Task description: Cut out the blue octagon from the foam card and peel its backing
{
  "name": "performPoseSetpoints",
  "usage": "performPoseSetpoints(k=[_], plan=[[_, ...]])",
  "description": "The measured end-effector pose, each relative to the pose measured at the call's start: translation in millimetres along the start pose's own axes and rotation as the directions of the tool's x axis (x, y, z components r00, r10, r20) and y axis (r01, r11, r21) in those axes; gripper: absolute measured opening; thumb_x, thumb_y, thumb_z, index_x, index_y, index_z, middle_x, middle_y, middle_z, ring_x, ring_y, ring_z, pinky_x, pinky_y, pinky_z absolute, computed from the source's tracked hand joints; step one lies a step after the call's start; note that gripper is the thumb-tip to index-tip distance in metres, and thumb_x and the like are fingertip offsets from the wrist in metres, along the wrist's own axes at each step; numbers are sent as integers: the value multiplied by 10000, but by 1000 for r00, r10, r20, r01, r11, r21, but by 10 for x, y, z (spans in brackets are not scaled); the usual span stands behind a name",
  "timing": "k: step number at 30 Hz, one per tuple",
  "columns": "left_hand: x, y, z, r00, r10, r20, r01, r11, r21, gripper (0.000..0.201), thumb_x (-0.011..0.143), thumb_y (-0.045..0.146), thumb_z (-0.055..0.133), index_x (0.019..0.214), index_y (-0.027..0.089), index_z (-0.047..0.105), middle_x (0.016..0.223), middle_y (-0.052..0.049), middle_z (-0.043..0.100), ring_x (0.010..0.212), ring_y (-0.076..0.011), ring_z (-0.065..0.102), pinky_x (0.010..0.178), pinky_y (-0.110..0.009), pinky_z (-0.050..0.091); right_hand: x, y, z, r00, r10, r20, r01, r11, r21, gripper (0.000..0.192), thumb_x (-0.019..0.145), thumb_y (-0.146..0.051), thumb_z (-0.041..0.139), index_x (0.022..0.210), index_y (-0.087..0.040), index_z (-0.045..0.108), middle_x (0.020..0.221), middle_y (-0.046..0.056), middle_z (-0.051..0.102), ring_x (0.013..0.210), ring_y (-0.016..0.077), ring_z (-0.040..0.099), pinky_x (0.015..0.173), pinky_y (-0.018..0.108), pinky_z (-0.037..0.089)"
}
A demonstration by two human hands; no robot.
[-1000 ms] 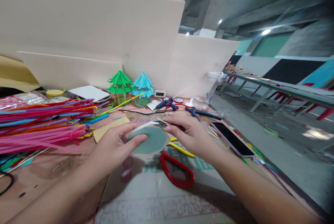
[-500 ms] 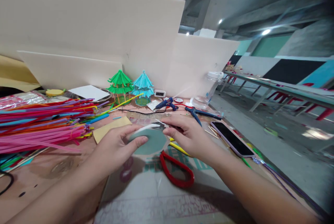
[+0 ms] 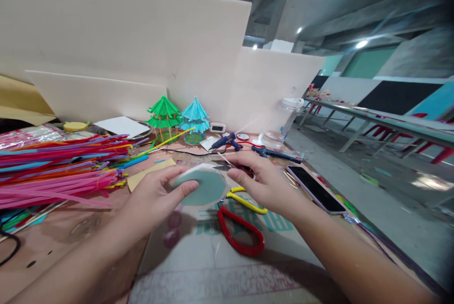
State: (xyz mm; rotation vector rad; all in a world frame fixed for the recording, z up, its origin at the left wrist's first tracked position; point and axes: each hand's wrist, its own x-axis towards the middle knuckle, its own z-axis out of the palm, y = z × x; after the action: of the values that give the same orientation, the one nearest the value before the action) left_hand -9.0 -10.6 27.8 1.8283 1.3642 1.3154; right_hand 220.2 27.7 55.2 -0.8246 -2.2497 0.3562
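Note:
My left hand (image 3: 165, 190) grips a flat grey-green disc (image 3: 205, 188) with straight-cut edges, thumb on its face and fingers behind. A white layer shows along its upper edge. To the right, my right hand (image 3: 260, 178) pinches a thin white strip (image 3: 224, 159) between thumb and forefinger, close to the disc's edge. Something dark shows just under that strip, too small to name. Below the hands lie red-handled scissors (image 3: 258, 247) and a yellow-handled tool (image 3: 253, 207), probably small pliers, on a printed grey sheet (image 3: 213, 266).
Colourful pipe cleaners (image 3: 64, 167) are heaped at the left. Behind stand a green pagoda-like model (image 3: 163, 112) and a light blue one (image 3: 195, 115). A glue gun (image 3: 225, 140), a clear bottle (image 3: 283, 122) and a phone (image 3: 315, 189) lie or stand toward the right.
My right hand has drawn slightly right, away from the disc, with the strip now angled down toward its fingertips. The disc has tilted to show more of its face.

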Motion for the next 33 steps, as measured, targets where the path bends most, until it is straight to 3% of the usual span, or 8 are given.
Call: performPoseSetpoints(k=[5,12,22,27,33], plan=[[-1,-25,-1,999,35,-5,-35,999,35,199,747,400,695,865,260,772,813,-33,745,867,-272,698,631,-305,566,-3,-5,37,1000,-14,24,13,999,37,228,920,-265,556,1088,-188,690,976,70,723,874,179,625,762,299,479],[-24,-95,10,987,137,83,-146,981,128,251,865,333,608,1061,247,741,1013,-26,757,963,-215,677,855,-296,537,3,-4,65,997,-75,16,73,995,62,197,911,-237,583,1068,-181,689,1005,65,727,909,173,642,777,282,485],[-65,-93,23,986,131,102,-148,971,185,216,863,360,614,1003,267,750,992,-4,757,908,-202,687,772,-265,546,2,76,115,988,-149,-32,150,988,31,156,917,-230,584,986,-189,717,894,49,732,829,155,641,749,268,483],[-67,-81,25,991,83,101,-99,981,165,239,864,412,604,979,265,754,921,-9,754,836,-207,692,645,-250,538,13,42,90,999,-53,-9,53,997,62,209,914,-263,585,1068,-185,703,978,68,736,864,175,639,748,288,483],[-31,-83,9,988,136,71,-145,979,142,214,876,347,605,1027,269,735,978,12,753,908,-177,679,749,-226,531,8,28,7,998,-63,0,63,995,84,228,910,-248,584,1094,-175,698,958,63,729,835,162,624,710,271,471]])
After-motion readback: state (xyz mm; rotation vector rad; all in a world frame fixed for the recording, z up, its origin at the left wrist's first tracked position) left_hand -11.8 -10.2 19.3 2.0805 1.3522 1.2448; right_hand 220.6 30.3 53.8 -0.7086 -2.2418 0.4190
